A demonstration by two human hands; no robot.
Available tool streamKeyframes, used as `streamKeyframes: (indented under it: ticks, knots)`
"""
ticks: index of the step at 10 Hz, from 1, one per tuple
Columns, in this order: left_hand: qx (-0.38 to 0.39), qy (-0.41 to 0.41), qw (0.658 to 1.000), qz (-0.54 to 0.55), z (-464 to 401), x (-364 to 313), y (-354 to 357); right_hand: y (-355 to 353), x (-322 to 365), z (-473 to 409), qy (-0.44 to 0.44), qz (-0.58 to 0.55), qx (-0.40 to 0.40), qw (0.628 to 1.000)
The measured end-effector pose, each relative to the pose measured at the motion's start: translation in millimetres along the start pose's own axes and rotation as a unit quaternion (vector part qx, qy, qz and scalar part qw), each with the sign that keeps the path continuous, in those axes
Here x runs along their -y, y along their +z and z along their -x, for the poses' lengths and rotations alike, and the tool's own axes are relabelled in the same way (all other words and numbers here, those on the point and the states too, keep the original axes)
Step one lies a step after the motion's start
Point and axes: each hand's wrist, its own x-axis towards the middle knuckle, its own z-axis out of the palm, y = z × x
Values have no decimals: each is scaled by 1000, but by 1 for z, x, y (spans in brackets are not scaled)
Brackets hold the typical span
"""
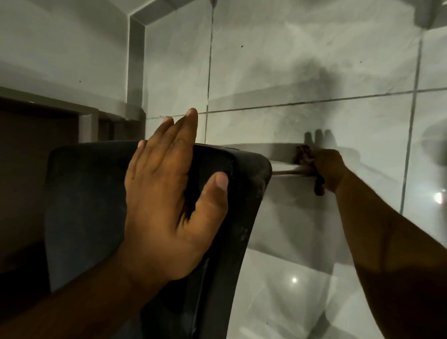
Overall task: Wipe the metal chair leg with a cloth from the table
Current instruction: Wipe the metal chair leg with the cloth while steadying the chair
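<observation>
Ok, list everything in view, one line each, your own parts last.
chair: one, black, lower left to centre, tipped, under the left hand.
chair leg: one, metal, grey, sticking out right from the chair.
cloth: one, dark brown, bunched around the leg in the right hand's grip.
floor tiles: several, pale grey with dark grout, filling the background.
furniture frame: one, grey, far left; what it is cannot be told.
left hand: one, flat on the chair.
right hand: one, closed on the cloth.
</observation>
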Motion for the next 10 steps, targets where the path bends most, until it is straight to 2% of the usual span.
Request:
streamKeyframes:
  ticks: [1, 2, 3, 4, 5, 7, 8, 9, 10]
  knots:
    - [-2, 11, 1000, -7, 0, 4, -1, 1, -6, 5, 18, -57, -97, 993]
    - [-6, 12, 1000, 7, -1, 4, 1, 6, -19, -2, 18, -134, -151, 979]
    - [-5, 8, 1000, 6, -1, 6, 1, 6, -20, 2, 22, -127, -157, 979]
    - [-3, 21, 1000, -13, -2, 4, 0, 4, -11, 9, 21, -145, -134, 980]
    - [3, 0, 1000, -15, -1, 0, -2, 13, -1, 31, 24, -223, -90, 970]
    - [27, -19, 999, -39, -2, 0, -5, 55, 44, 137, 10, -261, -13, 965]
    - [39, -16, 998, -41, -2, -2, -9, 76, 64, 199, -46, -380, 10, 924]
    - [39, -12, 998, -52, -3, -3, -10, 85, 68, 226, -36, -411, 1, 911]
    - [39, -13, 998, -52, -4, -2, -9, 77, 69, 209, 4, -363, -12, 932]
